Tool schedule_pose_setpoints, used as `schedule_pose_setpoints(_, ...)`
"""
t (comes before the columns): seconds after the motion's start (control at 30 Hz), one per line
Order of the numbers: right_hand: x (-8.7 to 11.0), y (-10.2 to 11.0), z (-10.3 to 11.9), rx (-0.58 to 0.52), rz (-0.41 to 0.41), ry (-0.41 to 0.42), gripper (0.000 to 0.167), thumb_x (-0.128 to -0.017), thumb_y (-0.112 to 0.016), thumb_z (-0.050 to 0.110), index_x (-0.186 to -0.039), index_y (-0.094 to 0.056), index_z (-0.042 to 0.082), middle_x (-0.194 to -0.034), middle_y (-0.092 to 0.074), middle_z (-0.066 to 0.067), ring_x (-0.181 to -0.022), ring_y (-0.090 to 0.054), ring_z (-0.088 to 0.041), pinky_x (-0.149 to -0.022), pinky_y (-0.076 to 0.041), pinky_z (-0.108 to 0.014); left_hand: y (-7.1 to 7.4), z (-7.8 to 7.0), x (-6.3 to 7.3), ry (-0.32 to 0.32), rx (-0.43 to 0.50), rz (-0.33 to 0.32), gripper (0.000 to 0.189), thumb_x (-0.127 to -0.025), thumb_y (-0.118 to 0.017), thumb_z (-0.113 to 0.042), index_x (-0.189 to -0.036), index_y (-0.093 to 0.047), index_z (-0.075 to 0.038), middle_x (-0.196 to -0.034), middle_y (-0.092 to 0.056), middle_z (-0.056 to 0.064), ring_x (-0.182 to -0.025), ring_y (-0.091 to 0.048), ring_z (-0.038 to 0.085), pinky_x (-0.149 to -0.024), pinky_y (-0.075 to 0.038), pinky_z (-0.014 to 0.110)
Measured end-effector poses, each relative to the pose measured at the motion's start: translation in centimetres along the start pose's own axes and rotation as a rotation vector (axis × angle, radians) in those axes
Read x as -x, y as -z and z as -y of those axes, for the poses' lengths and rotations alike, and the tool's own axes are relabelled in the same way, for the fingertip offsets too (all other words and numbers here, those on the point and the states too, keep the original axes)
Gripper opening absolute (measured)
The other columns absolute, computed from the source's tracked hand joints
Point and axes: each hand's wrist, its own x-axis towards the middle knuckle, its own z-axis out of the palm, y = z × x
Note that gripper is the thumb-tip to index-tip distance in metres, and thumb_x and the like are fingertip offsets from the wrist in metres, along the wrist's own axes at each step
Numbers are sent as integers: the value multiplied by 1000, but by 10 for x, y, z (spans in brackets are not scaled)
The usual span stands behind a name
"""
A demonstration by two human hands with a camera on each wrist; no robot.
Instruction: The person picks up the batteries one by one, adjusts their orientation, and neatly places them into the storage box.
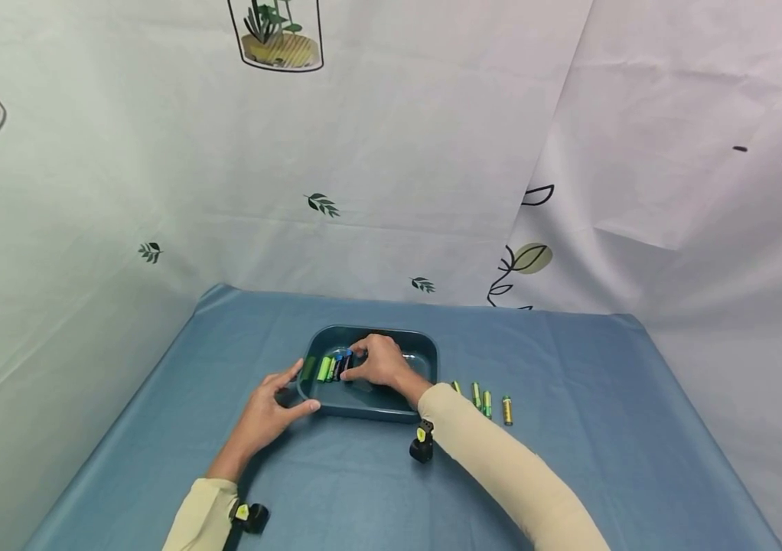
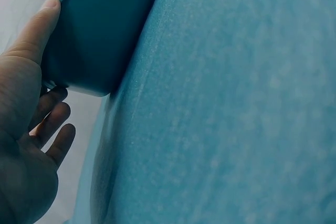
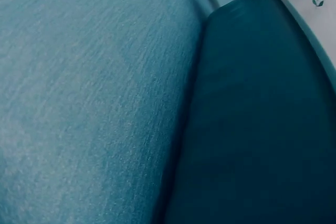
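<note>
A dark teal tray lies on the blue cloth. My left hand holds its left end, thumb at the front rim and fingers along the left side; in the left wrist view the thumb lies against the tray's outer wall. Inside the tray, several batteries stand in a row: light green ones to the left, dark ones with blue ends beside them. My right hand reaches in over the front rim and pinches the rightmost dark battery between thumb and forefinger. The right wrist view shows only the tray's outer wall and left-hand fingers.
Several green and yellow batteries lie on the cloth right of the tray, among them a green one and a gold one. My right forearm passes close beside them. White printed fabric hangs behind and beside the table.
</note>
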Motion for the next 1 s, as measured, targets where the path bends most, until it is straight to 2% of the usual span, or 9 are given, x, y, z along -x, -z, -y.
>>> schedule_pose_setpoints(0.3, 0, -3, 0, 6, 56, 12, 55, -80, -89, 39, -126, -75, 13, -114, -75, -4, -97, -69, -16, -80, -57, -33, 1, 0, 1, 5, 5, 0, 91, -84, -84, -45, -159, -40, -20, -151, -44, 22, -127, -51, 39, -96, -48, 58)
schedule_pose_setpoints(0.67, -1, -7, -1, 49, 45, 45, 56, -80, -89, 41, -127, -74, 13, -112, -74, -4, -93, -68, -14, -76, -56, -31, 1, -1, 0, 19, 13, 12, 92, -83, -84, -47, -159, -39, -21, -153, -42, 22, -129, -50, 40, -97, -47, 59)
schedule_pose_setpoints(0.83, 2, 0, -3, 8, 25, 47, 56, -81, -88, 41, -129, -73, 16, -113, -72, -2, -96, -66, -14, -78, -55, -31, 1, -1, 0, 21, 3, 9, 93, -83, -84, -48, -159, -39, -21, -152, -43, 22, -129, -51, 41, -98, -47, 59)
schedule_pose_setpoints(1.0, 13, 19, -5, -91, -33, 97, 54, -84, -86, 39, -130, -72, 14, -112, -70, -5, -94, -65, -15, -76, -54, -32, 1, -2, 0, 25, -3, 7, 94, -82, -84, -49, -159, -39, -20, -151, -44, 23, -129, -50, 41, -99, -46, 60)
